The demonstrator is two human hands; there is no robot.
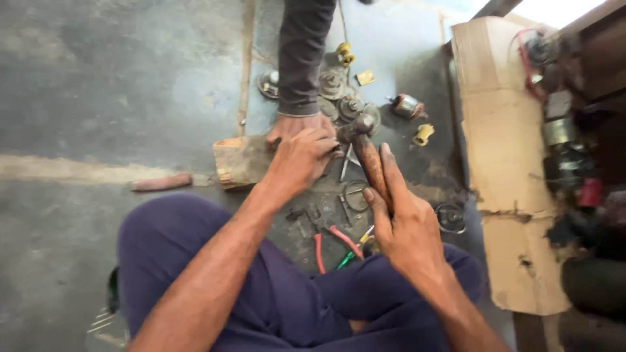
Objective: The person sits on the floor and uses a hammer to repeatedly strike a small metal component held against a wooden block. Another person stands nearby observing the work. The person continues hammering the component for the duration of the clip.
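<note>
On the grey concrete floor (130,85), just ahead of the seated person's knees, lies a wooden block (240,161), the reference point for all positions below. The left hand (301,160) rests at the block's right end, fingers curled shut; what they pinch is hidden. A second person's hand (295,125), in a dark grey sleeve (301,55), presses down immediately behind it. The right hand (405,225), right of the block and nearer the viewer, is clenched around the wooden handle of a hammer (366,153), whose dark metal head sits just right of the left hand's knuckles. Far right of the block stands a tall, plain brown cardboard sheet (505,163), torn at its lower edge, with no legible label. Beyond the block, round metal parts (342,98) are scattered; red-handled pliers (332,242) lie nearer the viewer, right of the block. A reddish stick (162,182) lies just left of it.
</note>
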